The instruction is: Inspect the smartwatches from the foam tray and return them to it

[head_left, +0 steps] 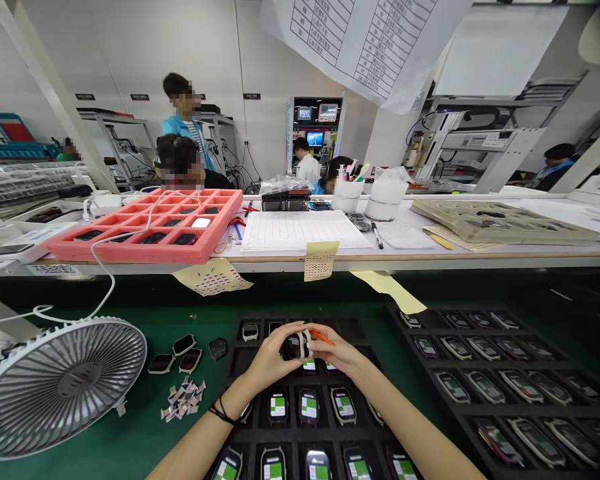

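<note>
My left hand (271,353) is wrapped round a smartwatch body (299,345) with a pale edge and a dark face, held above the black foam tray (240,363). My right hand (344,352) pinches a thin orange stick-like tool (323,338) against the side of that watch. The tool's tip is hidden by fingers. Under and around my hands, several watch bodies sit in the tray's compartments, such as one with a lit green-and-white screen (309,405). My wrists and forearms cover some compartments.
Left of the tray lie loose watch bodies (161,363), a heap of small metallic strips (183,400) and a grey fan (75,383). A second black tray of watches (453,387) lies right. The shelf (280,263) above bears a pink foam tray (130,250). People are beyond.
</note>
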Motion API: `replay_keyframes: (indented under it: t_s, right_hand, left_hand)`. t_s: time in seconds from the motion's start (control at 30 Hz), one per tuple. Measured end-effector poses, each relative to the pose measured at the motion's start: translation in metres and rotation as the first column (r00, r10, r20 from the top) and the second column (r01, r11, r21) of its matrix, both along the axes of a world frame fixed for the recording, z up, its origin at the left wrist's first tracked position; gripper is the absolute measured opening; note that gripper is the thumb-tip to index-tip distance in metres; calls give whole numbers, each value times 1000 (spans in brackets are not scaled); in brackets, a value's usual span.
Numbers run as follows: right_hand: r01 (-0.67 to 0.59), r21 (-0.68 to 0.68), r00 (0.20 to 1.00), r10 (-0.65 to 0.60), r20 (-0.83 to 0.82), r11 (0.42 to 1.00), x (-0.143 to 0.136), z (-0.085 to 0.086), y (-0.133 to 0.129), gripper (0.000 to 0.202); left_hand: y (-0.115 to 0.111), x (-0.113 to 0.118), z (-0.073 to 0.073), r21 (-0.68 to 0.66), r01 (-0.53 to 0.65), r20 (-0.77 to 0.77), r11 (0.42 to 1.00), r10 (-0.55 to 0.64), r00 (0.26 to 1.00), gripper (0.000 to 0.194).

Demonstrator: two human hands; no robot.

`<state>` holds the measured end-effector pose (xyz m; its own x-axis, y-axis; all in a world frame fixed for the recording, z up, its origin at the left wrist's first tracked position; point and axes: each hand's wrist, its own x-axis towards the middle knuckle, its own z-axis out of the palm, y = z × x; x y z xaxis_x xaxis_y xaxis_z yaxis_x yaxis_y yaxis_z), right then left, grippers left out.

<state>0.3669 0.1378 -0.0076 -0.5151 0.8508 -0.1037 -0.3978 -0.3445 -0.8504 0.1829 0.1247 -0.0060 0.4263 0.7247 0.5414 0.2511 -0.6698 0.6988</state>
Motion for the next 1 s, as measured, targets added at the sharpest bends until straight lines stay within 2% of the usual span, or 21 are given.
replay_keyframes:
  t_s: [0.17,0.47,0.6,0.77,1.0]
  right_hand:
    - [72,28,996,-73,54,997,-3,-2,-1,39]
    - [1,69,997,-6,76,998,-2,9,-7,38]
    - [17,68,996,-23,85,998,-6,12,-10,40]
    - [18,57,996,-23,90,998,-10,9,-11,38]
    - [92,77,992,-98,84,993,-15,2,-10,37]
  left_hand:
    - [1,0,-2,-16,-5,-31,1000,4,1000,54]
    - [-2,0,0,-5,-25,11,1000,25,1000,51]
    - [-1,-1,0,7,-44,20,999,44,999,51]
    - [-4,2,2,-19,-70,-2,997,70,998,49]
    - [-5,3,4,-22,-31,-10,999,31,999,50]
